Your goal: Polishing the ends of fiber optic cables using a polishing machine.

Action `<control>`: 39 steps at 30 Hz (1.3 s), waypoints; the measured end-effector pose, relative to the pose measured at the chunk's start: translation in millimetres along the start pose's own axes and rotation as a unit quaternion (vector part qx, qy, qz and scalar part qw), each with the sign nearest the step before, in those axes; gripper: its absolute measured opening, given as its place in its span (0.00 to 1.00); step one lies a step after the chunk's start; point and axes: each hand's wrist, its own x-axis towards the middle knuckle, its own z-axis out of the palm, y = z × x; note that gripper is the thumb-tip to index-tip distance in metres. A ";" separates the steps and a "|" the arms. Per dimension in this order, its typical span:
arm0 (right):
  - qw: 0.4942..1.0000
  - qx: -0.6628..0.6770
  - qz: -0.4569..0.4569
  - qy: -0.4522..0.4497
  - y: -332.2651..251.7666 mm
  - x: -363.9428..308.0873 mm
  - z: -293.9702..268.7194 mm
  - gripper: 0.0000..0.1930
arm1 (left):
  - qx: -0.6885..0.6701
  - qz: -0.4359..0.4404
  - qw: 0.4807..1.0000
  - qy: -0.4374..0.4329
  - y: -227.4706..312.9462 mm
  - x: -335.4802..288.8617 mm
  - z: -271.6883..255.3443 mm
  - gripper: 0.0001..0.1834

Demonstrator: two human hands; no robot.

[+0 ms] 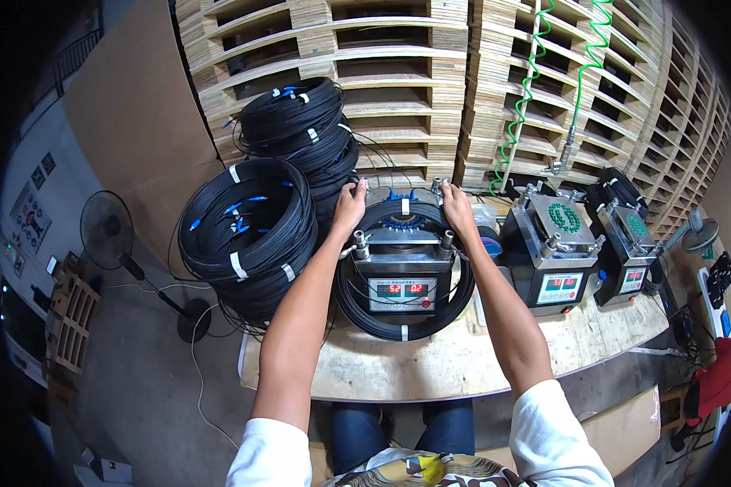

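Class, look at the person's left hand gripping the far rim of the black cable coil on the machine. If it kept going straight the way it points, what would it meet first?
Probably the tall stack of black cable coils just beyond the left hand, before the wooden pallets; depth is unclear.

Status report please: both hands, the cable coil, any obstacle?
Left hand and right hand grip black cable coil at its far edge. Coil lies around grey machine. Nothing blocks hands.

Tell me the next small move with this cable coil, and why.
Probably press the far side of the cable coil down evenly. Both the left hand and right hand hold its far rim, and it lies looped around the machine, not visibly settled.
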 end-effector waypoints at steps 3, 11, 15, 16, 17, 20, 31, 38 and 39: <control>1.000 0.009 -0.003 0.015 -8.2 -1.6 2.7 0.28 | -0.022 -0.008 0.999 -0.021 -11.5 12.0 -3.5 0.40; 0.994 -0.064 0.082 0.022 -29.1 -11.2 -3.4 0.29 | -0.020 -0.008 0.999 -0.044 -10.0 12.4 -4.3 0.44; 0.998 -0.036 0.059 0.012 -18.6 -3.5 2.4 0.30 | -0.009 0.001 0.999 -0.031 -6.3 9.3 -8.1 0.46; 0.998 -0.022 0.050 -0.002 -15.9 -3.1 1.6 0.30 | -0.010 0.000 0.999 -0.032 -3.3 6.4 -6.3 0.46; 0.998 -0.023 0.052 -0.001 -12.8 -3.0 0.5 0.30 | -0.008 -0.002 1.000 -0.023 -0.2 3.3 -3.7 0.45; 0.999 -0.014 0.028 0.011 -11.7 -4.3 0.6 0.30 | -0.005 0.022 1.000 -0.003 -2.8 3.9 -1.7 0.42; 0.996 -0.049 0.046 0.062 -11.2 -6.1 3.8 0.27 | -0.014 0.022 1.000 -0.013 -8.9 8.8 1.2 0.40; 1.000 -0.005 0.017 -0.009 -0.8 2.6 4.7 0.26 | 0.002 0.002 1.000 -0.008 -2.7 5.5 -5.3 0.44; 1.000 0.004 0.010 0.010 2.1 3.5 6.3 0.25 | 0.002 0.000 1.000 -0.010 -2.4 6.4 -4.2 0.44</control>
